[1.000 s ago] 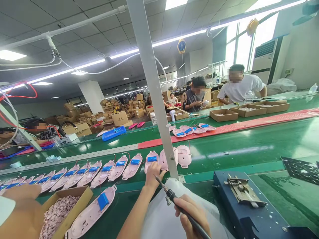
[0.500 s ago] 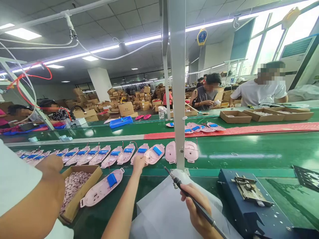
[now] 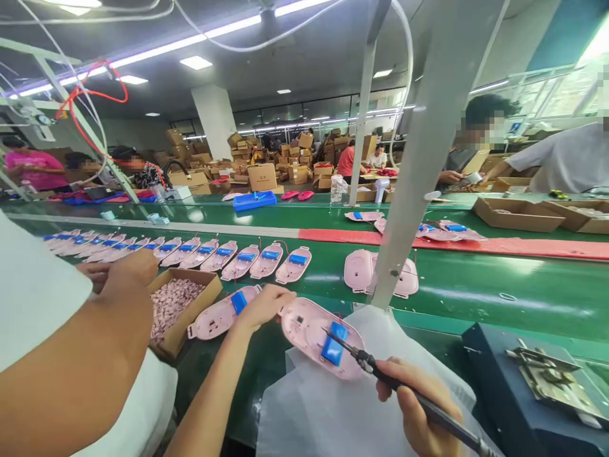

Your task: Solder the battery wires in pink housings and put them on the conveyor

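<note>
Left forearm bare, rising from bottom edge, angled up and rightward, narrowing to wrist. Left hand palm down, fingers extended close together, pointing right, wrist nearly straight. Right hand well right of and lower than left hand, bare, curled in pencil-style grip, thumb on near side, fingers bent around slim handle, knuckles up. Right wrist and forearm cut off by bottom edge. Hands apart, not touching.
</note>
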The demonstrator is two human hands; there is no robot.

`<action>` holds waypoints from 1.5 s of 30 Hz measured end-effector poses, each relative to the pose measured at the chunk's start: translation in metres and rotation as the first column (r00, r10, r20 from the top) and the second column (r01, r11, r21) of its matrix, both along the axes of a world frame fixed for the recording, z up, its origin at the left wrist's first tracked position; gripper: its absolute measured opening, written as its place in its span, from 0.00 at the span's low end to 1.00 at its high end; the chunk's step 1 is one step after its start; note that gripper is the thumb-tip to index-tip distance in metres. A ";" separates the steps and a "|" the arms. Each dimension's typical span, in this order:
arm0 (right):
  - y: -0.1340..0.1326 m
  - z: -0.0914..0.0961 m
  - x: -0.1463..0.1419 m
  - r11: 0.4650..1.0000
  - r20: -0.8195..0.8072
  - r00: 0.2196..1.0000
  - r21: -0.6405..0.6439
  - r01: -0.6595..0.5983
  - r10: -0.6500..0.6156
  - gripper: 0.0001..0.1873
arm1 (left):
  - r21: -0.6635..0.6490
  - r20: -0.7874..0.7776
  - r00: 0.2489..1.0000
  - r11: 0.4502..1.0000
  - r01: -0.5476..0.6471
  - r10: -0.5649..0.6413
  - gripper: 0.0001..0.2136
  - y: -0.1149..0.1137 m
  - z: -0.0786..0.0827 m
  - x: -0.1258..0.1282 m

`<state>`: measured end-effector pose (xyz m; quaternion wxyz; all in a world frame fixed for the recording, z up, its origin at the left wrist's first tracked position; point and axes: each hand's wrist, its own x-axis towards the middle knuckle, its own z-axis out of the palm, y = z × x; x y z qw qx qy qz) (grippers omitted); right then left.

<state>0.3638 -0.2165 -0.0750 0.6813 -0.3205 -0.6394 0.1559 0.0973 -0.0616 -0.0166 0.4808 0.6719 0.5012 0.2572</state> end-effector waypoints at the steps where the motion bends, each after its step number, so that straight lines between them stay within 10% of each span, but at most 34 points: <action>1: 0.000 -0.003 0.000 0.999 -0.018 1.000 -0.054 0.000 -0.001 0.14 | -0.040 -0.004 0.998 0.997 0.060 -0.060 0.28 -0.002 -0.009 0.009; 8: 0.012 -0.023 -0.011 0.838 -0.193 0.959 -0.541 0.072 -0.207 0.25 | -0.128 0.070 0.989 0.982 0.141 -0.133 0.30 -0.011 -0.059 0.036; 17: 0.013 -0.026 -0.009 0.758 -0.139 0.954 -0.641 0.116 -0.264 0.24 | -0.114 0.140 0.987 0.989 0.096 -0.080 0.29 -0.013 -0.069 0.040; 30: 0.014 -0.021 -0.007 0.882 -0.229 0.951 -0.464 0.079 -0.206 0.15 | -0.144 -0.117 0.934 0.936 0.322 -0.339 0.23 -0.020 -0.048 0.018; 40: 0.012 -0.018 -0.004 0.889 -0.235 0.958 -0.456 0.040 -0.164 0.16 | -0.230 -0.074 0.957 0.939 0.257 -0.281 0.21 -0.024 -0.046 0.028; 45: 0.015 -0.015 -0.005 0.894 -0.229 0.957 -0.443 0.063 -0.181 0.16 | 0.072 -0.268 0.950 0.980 0.186 -0.161 0.23 -0.038 -0.046 0.022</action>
